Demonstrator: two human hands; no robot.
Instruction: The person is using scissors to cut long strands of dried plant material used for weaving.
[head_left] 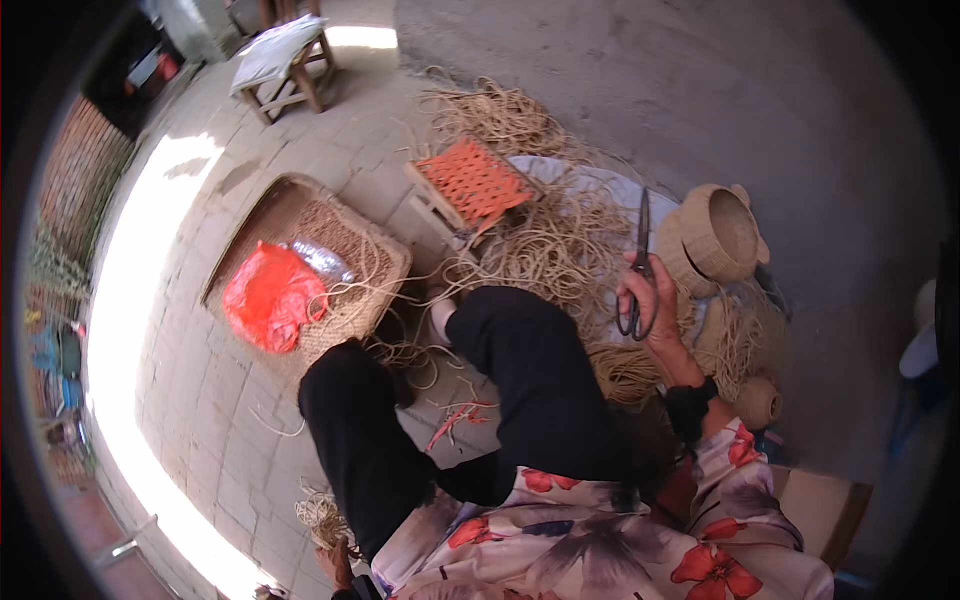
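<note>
while the right hand (pixel 652 300) grips one pair of scissors (pixel 640 262), the left hand (pixel 335 560) clutches one cord bundle (pixel 320 515).

Pale floral blouse with red and grey blooms, black trousers, black cuff at the wrist

Dark matt metal scissors (pixel 638 270); rough woven straw basket (pixel 718 237); coarse tan fibre cord (pixel 545 245); glossy orange plastic bag (pixel 272 296); rough grey concrete floor (pixel 640 80).
</note>
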